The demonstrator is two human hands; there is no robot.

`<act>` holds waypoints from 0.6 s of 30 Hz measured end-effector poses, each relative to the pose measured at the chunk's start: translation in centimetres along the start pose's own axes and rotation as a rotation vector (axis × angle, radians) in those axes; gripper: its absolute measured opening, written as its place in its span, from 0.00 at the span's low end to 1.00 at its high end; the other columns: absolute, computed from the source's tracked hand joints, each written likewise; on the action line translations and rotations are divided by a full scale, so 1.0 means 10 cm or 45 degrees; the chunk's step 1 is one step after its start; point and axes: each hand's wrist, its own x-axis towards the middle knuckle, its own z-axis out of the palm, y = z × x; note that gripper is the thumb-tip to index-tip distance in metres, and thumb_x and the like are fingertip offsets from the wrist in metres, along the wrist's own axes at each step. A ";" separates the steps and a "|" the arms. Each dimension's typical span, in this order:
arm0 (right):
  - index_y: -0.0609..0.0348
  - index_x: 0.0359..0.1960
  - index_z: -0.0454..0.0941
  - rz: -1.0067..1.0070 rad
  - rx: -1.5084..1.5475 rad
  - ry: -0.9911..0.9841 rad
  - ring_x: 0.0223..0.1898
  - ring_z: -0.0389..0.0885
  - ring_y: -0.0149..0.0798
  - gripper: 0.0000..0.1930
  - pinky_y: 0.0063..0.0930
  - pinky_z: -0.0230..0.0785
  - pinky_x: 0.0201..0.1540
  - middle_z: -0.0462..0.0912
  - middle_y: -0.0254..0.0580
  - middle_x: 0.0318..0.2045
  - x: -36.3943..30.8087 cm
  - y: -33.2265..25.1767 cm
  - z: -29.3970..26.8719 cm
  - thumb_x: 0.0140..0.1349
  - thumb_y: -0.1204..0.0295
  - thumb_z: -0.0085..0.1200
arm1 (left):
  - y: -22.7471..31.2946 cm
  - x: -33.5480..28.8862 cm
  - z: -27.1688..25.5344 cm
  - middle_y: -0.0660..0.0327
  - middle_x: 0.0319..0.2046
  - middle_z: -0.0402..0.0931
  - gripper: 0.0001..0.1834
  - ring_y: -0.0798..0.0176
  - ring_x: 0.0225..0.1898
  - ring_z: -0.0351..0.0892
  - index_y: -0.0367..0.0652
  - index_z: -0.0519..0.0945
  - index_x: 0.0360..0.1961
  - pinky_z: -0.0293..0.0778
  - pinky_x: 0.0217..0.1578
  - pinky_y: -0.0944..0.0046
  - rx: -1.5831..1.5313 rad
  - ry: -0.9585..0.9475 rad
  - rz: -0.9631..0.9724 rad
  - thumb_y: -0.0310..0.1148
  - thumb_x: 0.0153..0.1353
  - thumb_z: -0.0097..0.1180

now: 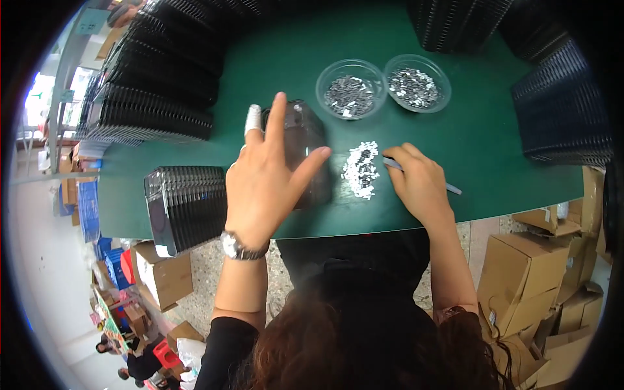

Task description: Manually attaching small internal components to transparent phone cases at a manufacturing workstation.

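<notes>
My left hand hovers with fingers spread over a dark plastic tray lying on the green table; one finger wears a white cot and a watch is on the wrist. My right hand grips a thin grey tweezer-like tool, its tip hidden by the fingers, next to a small heap of tiny white and dark parts. Whether the left hand touches the tray cannot be told.
Two clear round bowls hold small metallic parts behind the heap. Stacks of dark trays stand at left front, along the back left and at right. Cardboard boxes sit on the floor below.
</notes>
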 end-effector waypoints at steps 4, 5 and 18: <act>0.56 0.42 0.84 -0.034 -0.051 -0.020 0.41 0.86 0.57 0.08 0.52 0.77 0.44 0.84 0.47 0.39 0.15 -0.02 0.07 0.62 0.74 0.59 | -0.02 0.11 0.13 0.28 0.65 0.71 0.49 0.33 0.46 0.87 0.48 0.62 0.79 0.86 0.44 0.46 0.123 0.061 0.131 0.55 0.63 0.67; 0.56 0.42 0.84 -0.037 -0.066 -0.021 0.41 0.86 0.57 0.08 0.52 0.77 0.44 0.84 0.47 0.39 0.17 -0.03 0.07 0.62 0.74 0.59 | 0.01 0.10 0.07 0.32 0.67 0.71 0.47 0.36 0.51 0.86 0.49 0.62 0.80 0.84 0.48 0.47 0.093 0.010 0.073 0.53 0.64 0.67; 0.61 0.39 0.79 -0.068 -0.136 -0.207 0.43 0.84 0.62 0.06 0.57 0.75 0.46 0.83 0.54 0.39 0.27 -0.08 -0.07 0.67 0.71 0.56 | -1.07 -0.78 0.09 0.43 0.75 0.65 0.32 0.52 0.69 0.75 0.28 0.60 0.78 0.70 0.69 0.54 -2.027 0.250 -0.366 0.31 0.77 0.46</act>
